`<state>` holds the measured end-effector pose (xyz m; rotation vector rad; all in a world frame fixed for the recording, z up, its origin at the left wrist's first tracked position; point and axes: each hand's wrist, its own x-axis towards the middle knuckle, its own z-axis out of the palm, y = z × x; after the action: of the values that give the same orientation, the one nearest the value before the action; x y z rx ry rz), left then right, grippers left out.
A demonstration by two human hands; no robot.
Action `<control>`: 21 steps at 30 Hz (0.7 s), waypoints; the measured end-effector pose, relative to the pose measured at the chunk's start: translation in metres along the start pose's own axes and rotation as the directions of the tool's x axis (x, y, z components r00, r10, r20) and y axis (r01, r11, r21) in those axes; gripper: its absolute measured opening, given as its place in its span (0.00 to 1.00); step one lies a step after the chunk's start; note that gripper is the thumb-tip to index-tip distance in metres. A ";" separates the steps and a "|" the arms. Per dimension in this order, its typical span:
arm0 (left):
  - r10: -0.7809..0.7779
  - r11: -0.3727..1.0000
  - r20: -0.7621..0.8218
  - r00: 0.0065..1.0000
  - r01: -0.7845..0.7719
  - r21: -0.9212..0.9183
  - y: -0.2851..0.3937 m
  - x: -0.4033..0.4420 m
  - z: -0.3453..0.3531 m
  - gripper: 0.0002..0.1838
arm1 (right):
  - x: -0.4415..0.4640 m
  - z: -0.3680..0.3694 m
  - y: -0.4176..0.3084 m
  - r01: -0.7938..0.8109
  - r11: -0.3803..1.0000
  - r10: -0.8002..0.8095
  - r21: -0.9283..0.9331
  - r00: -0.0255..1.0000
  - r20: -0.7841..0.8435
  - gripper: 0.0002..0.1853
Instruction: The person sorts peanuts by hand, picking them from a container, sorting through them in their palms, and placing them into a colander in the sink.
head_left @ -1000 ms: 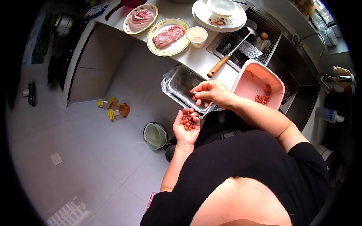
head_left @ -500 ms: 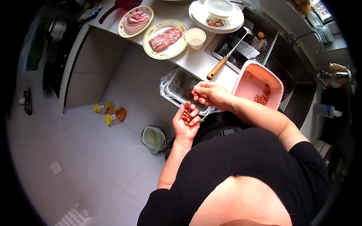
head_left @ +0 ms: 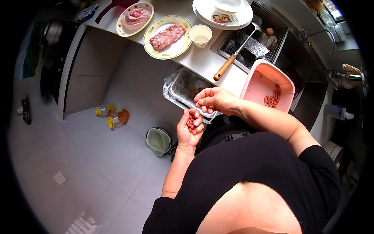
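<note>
My left hand (head_left: 189, 128) is cupped palm up, its fingers curled round a small heap of reddish-skinned peanuts (head_left: 191, 123). Just above it, my right hand (head_left: 216, 101) has thumb and fingertips pinched together. Whatever sits in that pinch is too small to make out. Below and behind both hands is a bin (head_left: 180, 87) lined with clear plastic, with dark scraps inside. A pink basin (head_left: 255, 84) stands to the right of my right hand, and more peanuts (head_left: 272, 97) lie in its lower corner.
On the counter (head_left: 202, 62) are two plates of raw meat (head_left: 167, 37) (head_left: 136, 18), a paper cup (head_left: 200, 36), stacked white plates (head_left: 237, 21) and a wood-handled ladle (head_left: 225, 68). An egg (head_left: 269, 31) lies in the sink rack. Oil bottles (head_left: 118, 118) and a green bucket (head_left: 158, 142) stand on the floor.
My right hand has come slightly down and left, closer to my left hand. My left hand still holds the peanuts. The whole view has shifted a little.
</note>
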<state>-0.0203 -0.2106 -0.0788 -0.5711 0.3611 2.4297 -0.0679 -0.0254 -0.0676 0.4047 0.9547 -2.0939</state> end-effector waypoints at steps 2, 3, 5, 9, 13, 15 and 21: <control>-0.013 1.000 -0.018 1.000 0.014 0.017 0.000 0.000 0.002 0.17 | -0.003 0.004 -0.001 0.089 0.982 -0.093 -0.169 0.996 -0.014 0.08; -0.025 0.999 -0.034 0.999 0.026 0.031 -0.001 0.001 0.003 0.17 | -0.007 0.007 -0.002 0.088 0.982 -0.092 -0.167 0.996 -0.018 0.08; -0.053 0.998 -0.028 0.998 0.054 0.030 -0.001 0.002 0.003 0.16 | -0.013 0.015 -0.006 0.216 0.919 -0.240 -0.329 0.970 -0.033 0.09; -0.085 0.995 -0.018 0.996 0.086 0.044 -0.003 0.004 0.001 0.15 | -0.018 0.014 -0.011 0.254 0.734 -0.355 -0.630 0.934 -0.036 0.06; -0.104 0.992 -0.051 0.993 0.107 0.068 -0.003 0.009 0.008 0.14 | -0.013 0.005 -0.007 0.475 0.053 -0.728 -0.878 0.621 0.291 0.08; -0.108 0.988 -0.075 0.991 0.116 0.100 -0.003 0.010 0.010 0.14 | -0.014 0.005 -0.008 0.484 0.080 -0.721 -0.872 0.632 0.285 0.09; -0.206 0.956 0.044 0.977 0.192 0.222 0.005 0.015 0.012 0.11 | -0.025 0.008 -0.013 0.460 0.135 -0.585 -0.877 0.752 0.304 0.10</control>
<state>-0.0375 -0.2023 -0.0751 -0.4085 0.5083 2.1749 -0.0613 -0.0131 -0.0415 -0.5505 2.4586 -1.6105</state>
